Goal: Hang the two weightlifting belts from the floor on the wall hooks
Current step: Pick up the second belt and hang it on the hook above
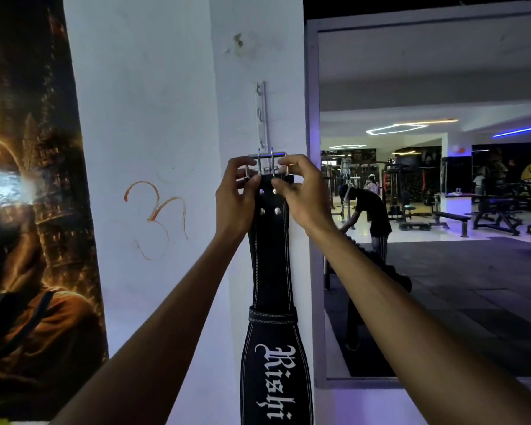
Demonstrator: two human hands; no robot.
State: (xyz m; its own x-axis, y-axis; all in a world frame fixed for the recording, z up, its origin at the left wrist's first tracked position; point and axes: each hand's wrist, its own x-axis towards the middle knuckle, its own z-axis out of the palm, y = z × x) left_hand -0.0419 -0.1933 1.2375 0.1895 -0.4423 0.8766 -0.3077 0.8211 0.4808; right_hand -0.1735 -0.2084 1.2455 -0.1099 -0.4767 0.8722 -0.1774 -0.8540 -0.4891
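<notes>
Both arms reach forward and upward to a white pillar (154,118), forearms converging on the top end of a black weightlifting belt (270,256). The left hand (235,194) grips the belt's left upper corner, thumb on the front face and fingers curled around the side bar of the steel buckle (267,164). The right hand (301,191) mirrors it on the right corner, thumb tip pressed near the upper right rivet, index finger hooked over the buckle frame. Both wrists are bent slightly back, palms turned toward each other.

The buckle's two prongs stand upright between the hands, at the lower end of a white wall hook rack (261,111) fixed vertically to the pillar; whether the buckle frame already sits on a hook cannot be told. The belt hangs straight down against the pillar, narrow strap above, a stitched keeper loop (272,314) at mid-length, and the wide back panel below bearing white lettering, "Rishi". Four rivets show just under the buckle.

A dark poster (28,210) covers the wall to the left. An orange drawn symbol (157,216) marks the pillar. A framed mirror (426,194) lies to the right, showing gym equipment.
</notes>
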